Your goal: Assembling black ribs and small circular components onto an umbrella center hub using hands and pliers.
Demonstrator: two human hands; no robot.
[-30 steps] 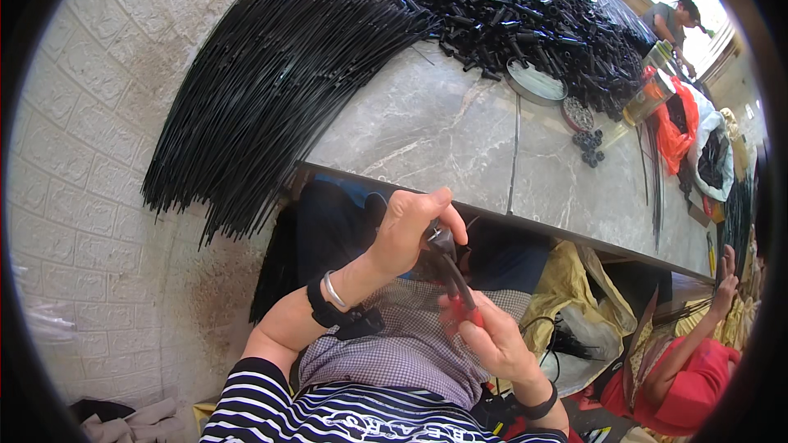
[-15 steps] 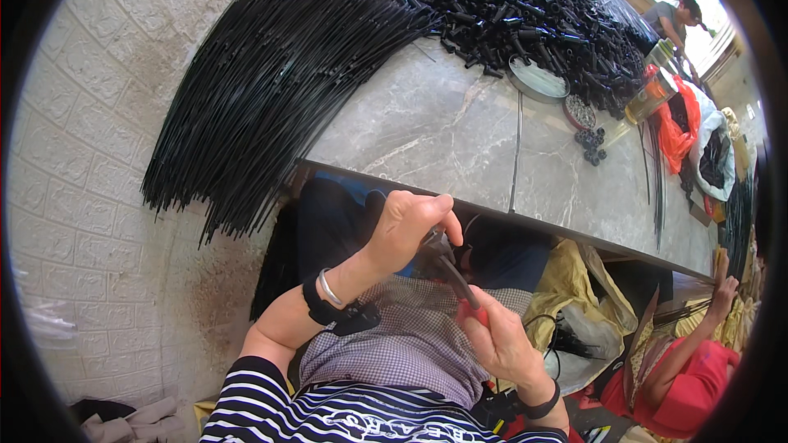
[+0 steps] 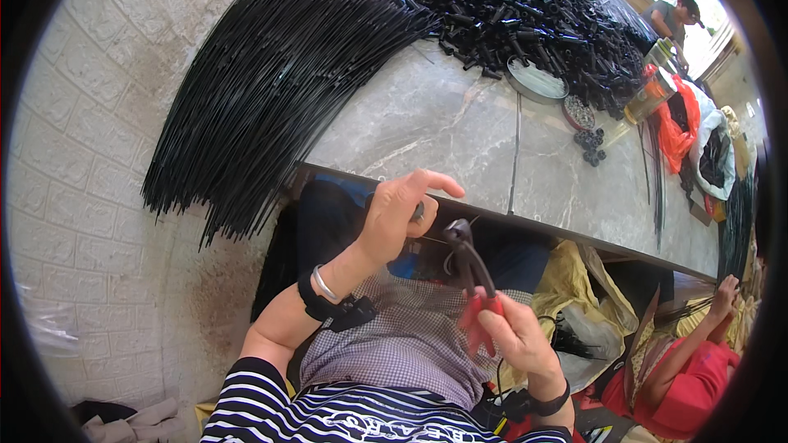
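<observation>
My right hand is closed around the red handles of a pair of pincers. The pincers' dark rounded head points up, just right of my left hand and apart from it, and the two handles are slightly spread. My left hand is raised in front of the table edge, with its index finger stretched to the right. Its other fingers curl around a small dark piece, mostly hidden, perhaps a black tube fitting. Both hands are above my lap, over a checked apron.
A grey marbled table carries a sheaf of long black rods and a heap of short black tubes. A round tin and small black caps lie nearer. Yellow sacks and a co-worker's red sleeve are at right.
The pincers have come away from my left hand, down and to the right, and their handles have spread. My left index finger has straightened out.
</observation>
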